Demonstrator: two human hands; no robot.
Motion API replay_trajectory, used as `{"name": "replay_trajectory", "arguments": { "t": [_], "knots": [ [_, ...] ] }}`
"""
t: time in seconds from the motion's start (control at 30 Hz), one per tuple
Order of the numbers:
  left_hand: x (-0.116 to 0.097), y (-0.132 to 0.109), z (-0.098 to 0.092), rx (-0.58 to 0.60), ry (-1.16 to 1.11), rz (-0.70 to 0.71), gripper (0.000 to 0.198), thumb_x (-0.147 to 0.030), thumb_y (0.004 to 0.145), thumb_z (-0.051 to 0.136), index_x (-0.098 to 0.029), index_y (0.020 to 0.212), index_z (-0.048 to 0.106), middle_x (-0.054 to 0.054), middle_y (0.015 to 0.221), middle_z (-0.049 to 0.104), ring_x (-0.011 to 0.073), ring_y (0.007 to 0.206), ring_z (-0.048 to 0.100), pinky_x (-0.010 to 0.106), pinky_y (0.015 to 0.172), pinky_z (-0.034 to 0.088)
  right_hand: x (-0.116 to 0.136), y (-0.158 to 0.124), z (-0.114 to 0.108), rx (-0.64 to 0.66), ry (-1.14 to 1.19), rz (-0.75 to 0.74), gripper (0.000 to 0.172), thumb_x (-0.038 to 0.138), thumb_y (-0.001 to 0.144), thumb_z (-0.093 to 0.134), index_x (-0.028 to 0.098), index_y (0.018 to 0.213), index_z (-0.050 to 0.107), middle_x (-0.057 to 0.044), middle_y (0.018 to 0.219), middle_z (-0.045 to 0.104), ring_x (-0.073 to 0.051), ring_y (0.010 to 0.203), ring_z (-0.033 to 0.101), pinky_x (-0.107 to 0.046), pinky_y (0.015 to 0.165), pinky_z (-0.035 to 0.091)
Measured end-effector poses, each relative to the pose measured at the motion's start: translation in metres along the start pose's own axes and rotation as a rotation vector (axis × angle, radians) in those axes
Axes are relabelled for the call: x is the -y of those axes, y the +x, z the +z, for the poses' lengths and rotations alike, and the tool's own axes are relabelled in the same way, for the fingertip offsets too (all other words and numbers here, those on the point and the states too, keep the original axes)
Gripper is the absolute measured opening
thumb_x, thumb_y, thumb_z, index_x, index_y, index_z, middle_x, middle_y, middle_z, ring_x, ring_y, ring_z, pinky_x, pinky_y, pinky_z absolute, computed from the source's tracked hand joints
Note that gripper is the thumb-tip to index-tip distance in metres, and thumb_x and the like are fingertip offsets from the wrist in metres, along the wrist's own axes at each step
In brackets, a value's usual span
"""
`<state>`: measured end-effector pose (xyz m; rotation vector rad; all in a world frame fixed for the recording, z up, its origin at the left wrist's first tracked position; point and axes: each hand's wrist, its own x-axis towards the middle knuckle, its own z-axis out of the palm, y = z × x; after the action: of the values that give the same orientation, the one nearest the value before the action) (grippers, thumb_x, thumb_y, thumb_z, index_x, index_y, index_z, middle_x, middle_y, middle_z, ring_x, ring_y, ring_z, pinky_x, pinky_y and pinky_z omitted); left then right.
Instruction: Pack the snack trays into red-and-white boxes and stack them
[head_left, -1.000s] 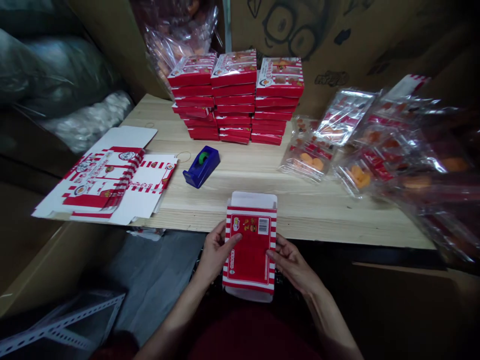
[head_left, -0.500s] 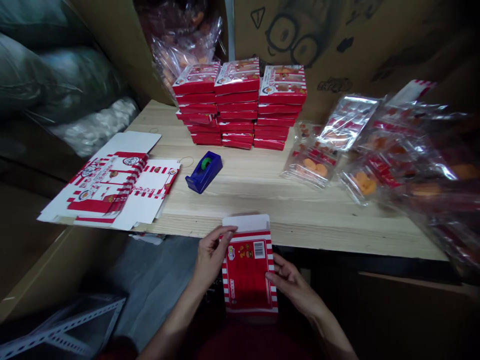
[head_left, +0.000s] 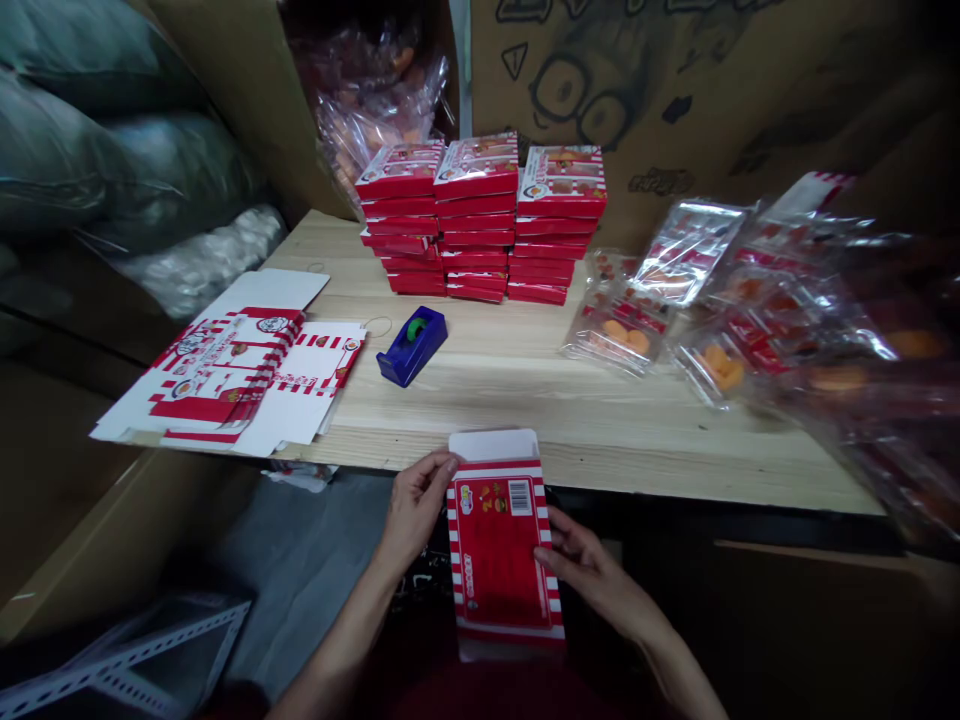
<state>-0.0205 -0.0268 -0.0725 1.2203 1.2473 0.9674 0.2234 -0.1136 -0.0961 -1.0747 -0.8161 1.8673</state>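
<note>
A red-and-white striped cardboard box (head_left: 501, 560), its printed barcode side up and a white end flap raised at the far end, is held just in front of the table edge. My left hand (head_left: 416, 505) pinches its upper left edge between thumb and fingers. On the right edge, my right hand (head_left: 589, 565) grips with the thumb on the printed face and the fingers behind. A blue tape dispenser (head_left: 412, 347) with a green core stands on the table beyond my left hand. Whether anything is inside the box cannot be seen.
Flat unfolded cartons (head_left: 217, 375) lie at the table's left. Three stacks of filled red boxes (head_left: 480, 215) stand at the back. Clear bags of toy food (head_left: 720, 365) pile up on the right. Large sacks (head_left: 157, 170) and a metal frame (head_left: 142, 670) are at the left.
My left hand has slid slightly left, its thumb now at the box's edge rather than over the face. The box has tilted a little, its near end shifting right. The view has moved slightly.
</note>
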Motion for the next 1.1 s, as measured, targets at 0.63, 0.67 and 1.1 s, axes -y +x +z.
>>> {"name": "replay_trajectory", "arguments": {
  "t": [0.63, 0.67, 1.1],
  "knots": [
    [-0.014, -0.007, 0.015, 0.041, -0.002, 0.009, 0.026, -0.041, 0.099, 0.061, -0.018, 0.093, 0.072, 0.002, 0.084, 0.07, 0.017, 0.077, 0.061, 0.024, 0.072, 0.047, 0.041, 0.028, 0.011, -0.376, -0.033, -0.26, 0.023, 0.044, 0.087, 0.08, 0.027, 0.103, 0.077, -0.003, 0.104, 0.077, -0.021, 0.099, 0.07, -0.033, 0.088, 0.055],
    [-0.012, -0.005, 0.016, 0.049, -0.012, 0.007, 0.025, -0.041, 0.098, 0.062, -0.019, 0.095, 0.072, 0.002, 0.085, 0.07, 0.017, 0.079, 0.062, 0.024, 0.073, 0.047, 0.043, 0.029, 0.008, -0.38, -0.051, -0.265, 0.021, 0.043, 0.086, 0.081, 0.025, 0.095, 0.076, -0.002, 0.096, 0.077, -0.019, 0.092, 0.069, -0.03, 0.084, 0.054],
    [-0.011, 0.01, 0.017, -0.016, -0.154, 0.037, 0.022, -0.038, 0.091, 0.073, -0.02, 0.101, 0.068, 0.001, 0.088, 0.073, 0.0151, 0.078, 0.065, 0.025, 0.074, 0.049, 0.053, 0.043, 0.009, -0.416, 0.072, -0.281, 0.029, 0.04, 0.077, 0.089, 0.028, 0.092, 0.068, 0.001, 0.086, 0.078, -0.019, 0.079, 0.071, -0.033, 0.076, 0.056]
  ]
}}
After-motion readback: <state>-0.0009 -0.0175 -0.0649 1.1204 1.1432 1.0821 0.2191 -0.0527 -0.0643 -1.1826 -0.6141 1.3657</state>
